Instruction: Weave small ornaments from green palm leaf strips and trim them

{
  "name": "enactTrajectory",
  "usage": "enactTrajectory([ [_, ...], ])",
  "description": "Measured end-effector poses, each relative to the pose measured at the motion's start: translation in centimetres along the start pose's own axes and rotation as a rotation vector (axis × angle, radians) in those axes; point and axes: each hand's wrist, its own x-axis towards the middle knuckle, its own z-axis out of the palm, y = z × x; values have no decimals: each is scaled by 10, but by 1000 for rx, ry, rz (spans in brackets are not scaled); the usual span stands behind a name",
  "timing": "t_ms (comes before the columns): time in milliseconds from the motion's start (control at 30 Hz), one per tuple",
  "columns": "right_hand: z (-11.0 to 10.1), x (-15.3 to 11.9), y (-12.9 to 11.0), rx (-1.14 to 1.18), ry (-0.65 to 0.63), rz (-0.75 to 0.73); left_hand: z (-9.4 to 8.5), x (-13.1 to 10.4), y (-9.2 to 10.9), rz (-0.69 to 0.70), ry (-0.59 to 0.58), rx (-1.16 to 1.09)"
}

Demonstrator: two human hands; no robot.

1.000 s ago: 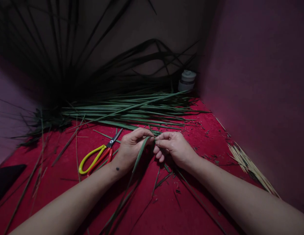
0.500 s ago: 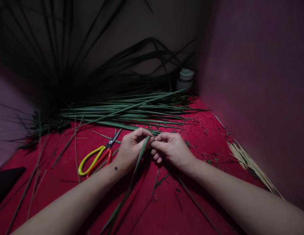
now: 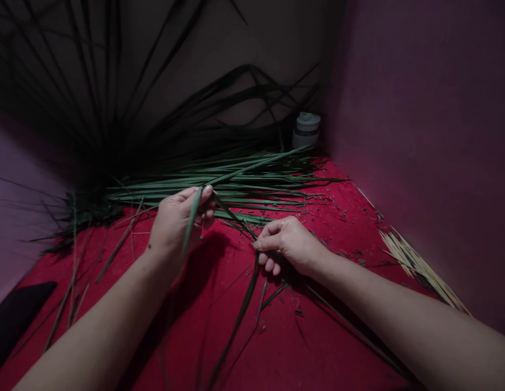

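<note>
Pinched between thumb and fingers of my left hand [image 3: 171,220] is a long green leaf strip [image 3: 190,222]; one part droops over the thumb, and another stretches right and down. My right hand [image 3: 291,244] is closed at the fingertips on a dark narrow leaf strip [image 3: 245,304], which hangs toward the bottom edge. Whether both hands hold the same leaf or two split halves I cannot tell. A pile of long green leaves [image 3: 252,176] lies just beyond my hands. The scissors seen earlier are hidden behind my left hand and forearm.
Dark leaf trimmings are scattered over the red floor covering [image 3: 220,336]. Pale thin sticks [image 3: 423,271] lie in a bundle by the right wall. A white lidded container [image 3: 306,130] stands at the back. A black object [image 3: 22,312] lies at left.
My hands were together at the middle; my left hand has moved left and slightly up with the leaf strip. My right hand has stayed nearly in place. The scissors have become covered.
</note>
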Motion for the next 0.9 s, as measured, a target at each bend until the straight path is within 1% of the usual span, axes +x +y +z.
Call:
enactTrajectory([
  [167, -5, 2, -2, 26, -38, 30, -26, 24, 7, -95, 118, -68],
  [233, -6, 2, -2, 39, -44, 32, -33, 27, 7, -127, 132, -30],
  [267, -7, 2, -2, 44, -42, 33, -35, 27, 7, -110, 147, 8],
  [333, -7, 2, -1, 51, -42, 34, -34, 23, 6, 3, 155, 120],
  [400, -7, 2, -1, 50, -42, 33, -28, 15, 5, 141, 129, 249],
  [567, -8, 2, -1, 53, -62, 37, -11, -7, 3, 252, -57, 498],
  [600, -8, 2, -2, 55, -68, 38, -9, -8, 1, 314, -92, 569],
  [633, -8, 2, -2, 57, -74, 37, -8, -9, -1, 404, -134, 656],
  [733, -8, 0, -4, 50, -105, 38, -10, -4, -12, 712, -295, 937],
  [767, -8, 0, -5, 46, -119, 42, -11, -2, -17, 800, -323, 1012],
  [833, -8, -2, -6, 40, -150, 48, -13, 4, -26, 924, -330, 1121],
  [900, -7, -4, -6, 44, -175, 51, -16, 9, -34, 1007, -313, 1189],
])
